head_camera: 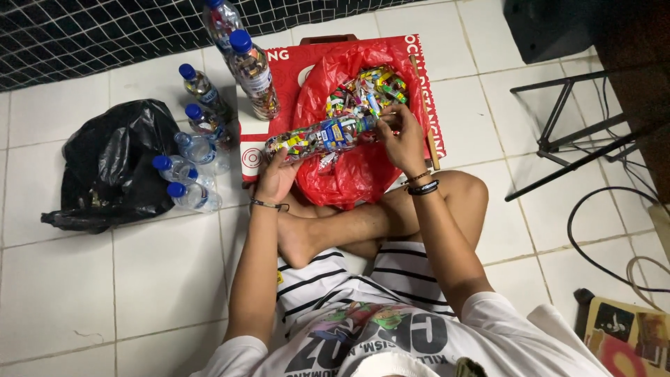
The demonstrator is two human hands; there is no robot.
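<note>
A: Head view, near first. Person sits cross-legged on the white tile floor (139, 279), striped shorts, printed white tee. Hands?

B: Left hand (276, 178) cups the base end of a clear plastic bottle packed with small colourful wrappers (324, 135), fingers wrapped shut on it. Right hand (401, 139) is at the neck end, fingertips pinched together at the mouth w/ what looks like a scrap. Can't tell if the cap's on.

A: Where's the bottle exactly?

B: Held sideways, just above the person's feet, over the near edge of the red plastic bag of loose wrappers (345, 174). Bag lies open on a red printed cardboard box (433, 91); a thin wooden stick (424, 112) lies along the box's right edge.

A: Step?

B: Looks like stuffing, bottle approx full. Next move prob. needs a firm push at the mouth, left hand bracing.

A: Further out?

B: Left of the box: capped blue-top clear bottles (192, 171), some stuffed, others look empty. Black plastic bag (112, 164) beyond them, then black mesh (84, 35) at the far edge.
</note>
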